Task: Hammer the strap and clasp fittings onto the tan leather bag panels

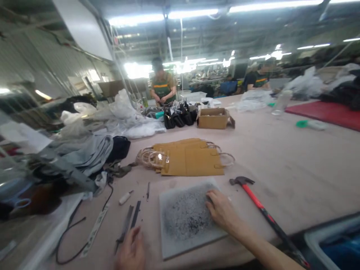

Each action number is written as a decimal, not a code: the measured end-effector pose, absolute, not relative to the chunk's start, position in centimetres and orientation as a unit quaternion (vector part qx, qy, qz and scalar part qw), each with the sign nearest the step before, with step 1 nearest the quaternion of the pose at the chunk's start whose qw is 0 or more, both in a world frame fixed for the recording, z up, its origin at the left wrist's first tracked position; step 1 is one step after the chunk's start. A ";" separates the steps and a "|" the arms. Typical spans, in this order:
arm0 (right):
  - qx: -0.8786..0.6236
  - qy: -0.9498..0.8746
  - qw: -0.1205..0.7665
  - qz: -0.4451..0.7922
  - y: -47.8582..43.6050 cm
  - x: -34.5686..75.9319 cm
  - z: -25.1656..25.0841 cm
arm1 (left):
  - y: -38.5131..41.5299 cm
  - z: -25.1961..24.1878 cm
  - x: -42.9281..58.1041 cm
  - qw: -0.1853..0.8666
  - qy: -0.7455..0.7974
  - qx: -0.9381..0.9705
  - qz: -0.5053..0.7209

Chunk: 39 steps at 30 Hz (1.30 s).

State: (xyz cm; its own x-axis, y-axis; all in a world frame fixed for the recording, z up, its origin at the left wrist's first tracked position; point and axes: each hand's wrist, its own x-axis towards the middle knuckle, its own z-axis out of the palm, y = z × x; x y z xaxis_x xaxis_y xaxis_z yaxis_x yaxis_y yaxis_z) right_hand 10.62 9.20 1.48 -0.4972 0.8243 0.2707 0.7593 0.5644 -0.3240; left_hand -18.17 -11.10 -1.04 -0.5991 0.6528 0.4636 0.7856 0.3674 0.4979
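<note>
My right hand [221, 210] lies over the right edge of a square grey board [171, 240], its fingers loosely bent against the surface. Dark specks and worn marks cover the middle of this board. Low in the view, my left hand [131, 249] has its fingers loosely curled and apart, with nothing visible in them. Just beyond it are two dark flat strips [135, 214], and a dark thin tool [119, 240] lies beside it. A claw hammer [260, 206] with a red and black handle rests right of my right hand.
Tan paper bags [194, 161] with rope handles lie beyond the board. A small white bottle [125, 197], a slim metal punch-like tool [148, 191] and a black cord [57, 243] are at left. Farther back are a cardboard box [212, 122], black bags [178, 116] and a person [164, 86].
</note>
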 end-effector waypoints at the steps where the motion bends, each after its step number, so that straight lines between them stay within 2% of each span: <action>1: -0.468 -0.855 0.206 0.086 9.6 11.2 1.3 | -8.3 -0.5 -18.1 0.125 -0.797 -0.475 -0.352; 4: -0.472 -0.851 0.218 0.077 10.3 12.1 0.6 | 1.4 1.7 -17.6 0.146 -0.728 -0.594 -0.310; 9: -0.459 -0.858 0.230 -0.016 9.8 12.0 -1.0 | 12.9 5.1 -20.7 0.153 -0.747 -0.647 -0.029; 14: -0.474 -0.851 0.227 -0.007 9.4 11.7 -1.1 | 15.6 6.3 -26.1 0.166 -0.709 -0.682 0.070; 19: -0.494 -0.845 0.203 0.024 9.3 11.6 0.0 | 16.8 9.1 -29.2 0.180 -0.569 -0.795 0.108; 23: -0.498 -0.843 0.199 0.043 9.2 11.7 0.4 | 14.9 13.5 -32.0 0.165 -0.521 -0.833 0.091; 26: -0.496 -0.844 0.197 0.049 9.3 11.7 0.5 | 10.1 16.1 -35.1 0.188 -0.531 -0.824 0.068; 30: -0.494 -0.845 0.196 0.053 9.3 11.6 0.5 | 1.8 15.9 -36.4 0.212 -0.543 -0.812 0.011; 32: -0.491 -0.846 0.200 0.051 9.3 11.5 0.6 | -1.6 14.4 -33.6 0.204 -0.544 -0.813 -0.026; 35: -0.479 -0.847 0.222 0.065 9.5 11.6 0.7 | -4.5 11.5 -24.2 0.149 -0.596 -0.786 -0.075; 39: -0.444 -0.813 0.341 0.163 10.6 12.3 -0.1 | -4.5 8.2 -8.7 -0.043 -0.708 -0.695 -0.118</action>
State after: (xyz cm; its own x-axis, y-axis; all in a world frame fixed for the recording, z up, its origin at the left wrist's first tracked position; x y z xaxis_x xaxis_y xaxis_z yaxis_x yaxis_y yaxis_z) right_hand 12.27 10.60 -0.09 -0.3746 0.8321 0.4091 0.6099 0.5535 -0.5671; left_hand -8.74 -4.51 8.18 -0.0311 0.9942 0.1033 0.9740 0.0069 0.2263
